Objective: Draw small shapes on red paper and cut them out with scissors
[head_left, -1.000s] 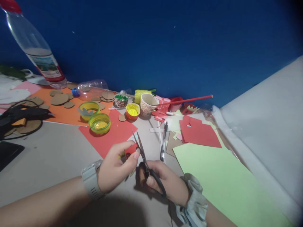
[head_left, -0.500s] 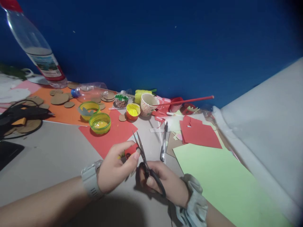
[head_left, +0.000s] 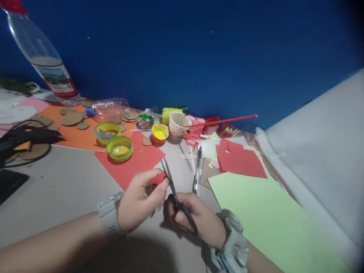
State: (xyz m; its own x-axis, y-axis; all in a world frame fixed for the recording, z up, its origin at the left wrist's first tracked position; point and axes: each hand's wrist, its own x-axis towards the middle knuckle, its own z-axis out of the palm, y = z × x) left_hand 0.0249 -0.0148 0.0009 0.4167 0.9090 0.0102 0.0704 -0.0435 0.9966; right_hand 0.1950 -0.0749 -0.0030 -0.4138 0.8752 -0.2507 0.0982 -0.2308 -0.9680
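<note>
My left hand (head_left: 143,201), with a grey watch on its wrist, is closed on a small red craft piece (head_left: 157,180) that bears a dark round mark. Some yellow shows behind its fingers, and much of the piece is hidden. My right hand (head_left: 199,217) grips black-handled scissors (head_left: 174,193), a fabric scrunchie around that wrist. The blades point up and away, slightly apart, right beside the red piece and my left fingertips. Whether they touch the piece I cannot tell.
Beyond the hands lie red paper (head_left: 136,159), two yellow-green rings (head_left: 119,148), a yellow paint cup (head_left: 159,133) and a patterned cup (head_left: 178,127). A pen (head_left: 196,170) and green paper (head_left: 264,212) lie to the right. A tall bottle (head_left: 54,72) stands at the back left.
Almost nothing differs. The scissors and my right hand have shifted very slightly; my left hand keeps its hold on the red piece.
</note>
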